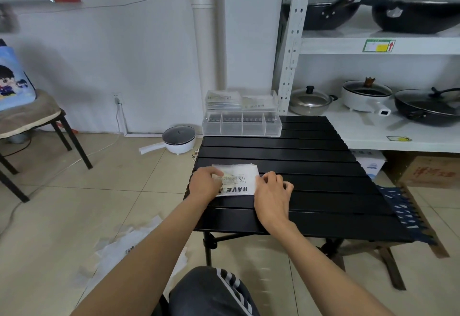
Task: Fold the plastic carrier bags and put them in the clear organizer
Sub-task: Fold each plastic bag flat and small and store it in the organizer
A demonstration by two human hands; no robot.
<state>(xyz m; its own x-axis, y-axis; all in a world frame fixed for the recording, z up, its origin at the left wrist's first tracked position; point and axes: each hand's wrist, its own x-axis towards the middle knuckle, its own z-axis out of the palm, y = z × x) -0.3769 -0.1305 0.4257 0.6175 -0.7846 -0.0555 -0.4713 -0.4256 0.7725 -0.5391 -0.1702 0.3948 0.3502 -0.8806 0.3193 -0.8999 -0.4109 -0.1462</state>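
Observation:
A white plastic carrier bag (240,179) with black print lies folded into a small rectangle on the near left of the black slatted table (311,166). My left hand (204,185) rests on the bag's left side, fingers pressing it down. My right hand (272,191) sits at the bag's right edge with curled fingers touching that edge. The clear organizer (241,123) stands at the table's far left corner, its lid up and folded bags stacked behind its divided compartments. More unfolded white bags (129,246) lie on the floor at my lower left.
A white electric pot (178,139) sits on the floor left of the table. A chair (37,126) with a cushion stands at far left. White shelving (373,126) with pans and pots lines the right side, with a cardboard box (430,171) beneath.

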